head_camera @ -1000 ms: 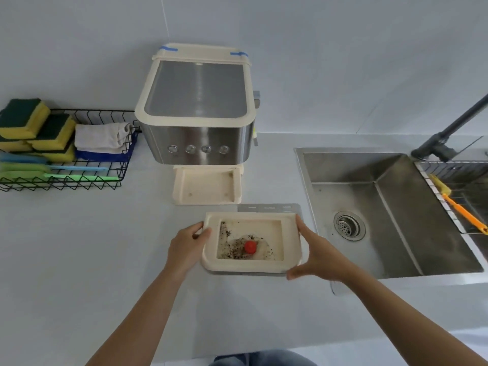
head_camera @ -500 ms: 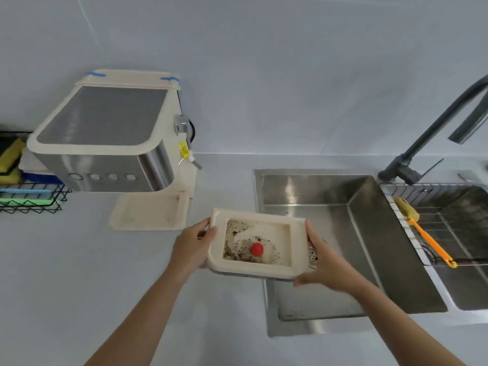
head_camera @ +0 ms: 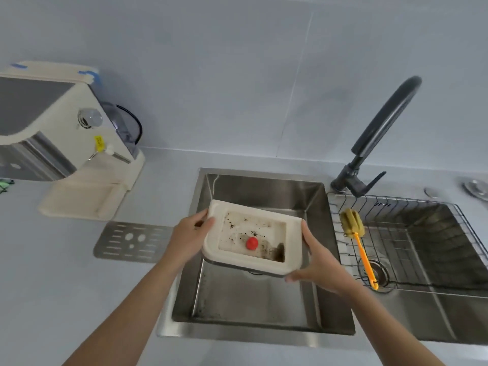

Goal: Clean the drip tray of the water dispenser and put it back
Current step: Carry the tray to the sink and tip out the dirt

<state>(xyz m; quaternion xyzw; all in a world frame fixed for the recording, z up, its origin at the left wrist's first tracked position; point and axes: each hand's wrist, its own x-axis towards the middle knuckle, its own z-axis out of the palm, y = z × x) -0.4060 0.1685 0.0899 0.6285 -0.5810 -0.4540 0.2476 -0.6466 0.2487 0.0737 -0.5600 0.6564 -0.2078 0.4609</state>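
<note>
The cream drip tray (head_camera: pixel 214 233) hangs over the left sink basin (head_camera: pixel 253 299), tilted down to the right. Dirty water and dark specks pool in its lower right corner, and a red float (head_camera: pixel 252 243) sits in its well. My left hand (head_camera: pixel 190 237) grips its left edge and my right hand (head_camera: pixel 315 257) grips its right edge. The water dispenser (head_camera: pixel 52 133) stands at the far left on the counter, its cream base (head_camera: pixel 79 196) bare. The tray's metal grate (head_camera: pixel 126 241) lies flat on the counter left of the sink.
A dark curved faucet (head_camera: pixel 380 133) rises behind the divider between the basins. The right basin holds a wire rack (head_camera: pixel 412 233) with a yellow sponge brush on an orange handle (head_camera: pixel 359 244). A metal stopper (head_camera: pixel 476 187) lies at the far right.
Both hands carried the tray rightward from the counter to above the left basin and tipped it down to the right; the dirt slid toward that corner. My view turned right.
</note>
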